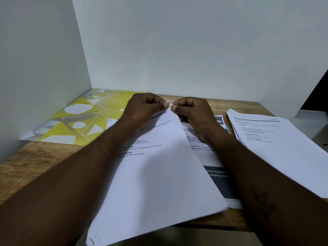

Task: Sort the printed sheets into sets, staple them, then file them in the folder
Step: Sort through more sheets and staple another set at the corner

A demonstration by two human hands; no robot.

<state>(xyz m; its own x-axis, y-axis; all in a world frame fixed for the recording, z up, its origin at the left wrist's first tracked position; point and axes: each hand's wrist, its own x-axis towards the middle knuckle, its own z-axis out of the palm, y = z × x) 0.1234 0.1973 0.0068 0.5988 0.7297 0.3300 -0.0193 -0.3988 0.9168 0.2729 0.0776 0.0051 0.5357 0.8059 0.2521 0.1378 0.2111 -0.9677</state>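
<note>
Head view, looking down along both forearms onto a wooden table (35,162), brown with a coarse, streaky grain. Back left, tight in the corner of the plain white walls (195,50), lies the folder (76,118). It's glossy plastic, yellow, printed with white polygons and thin white lines, and it's flat on the table with paper edges showing at its near left corner.

In the middle is the set (159,174): matte white sheets with small black print, turned at an angle. One corner points away and the near corner hangs past the table's front edge. Under its right side sits a printed sheet (218,178) with a dark grey band and white lettering. Off to the right, well apart from the folder, there's a stack (276,148) of white sheets, fanned so the left edges step out one past another.

Now the hands. The left hand (142,110) and right hand (193,112) meet at the set's far corner, fingers curled in, knuckles up. Each thumb and forefinger nips that corner. The thumbnails are almost touching, and a small tip of paper pokes up between them. Both forearms lie over the set.
</note>
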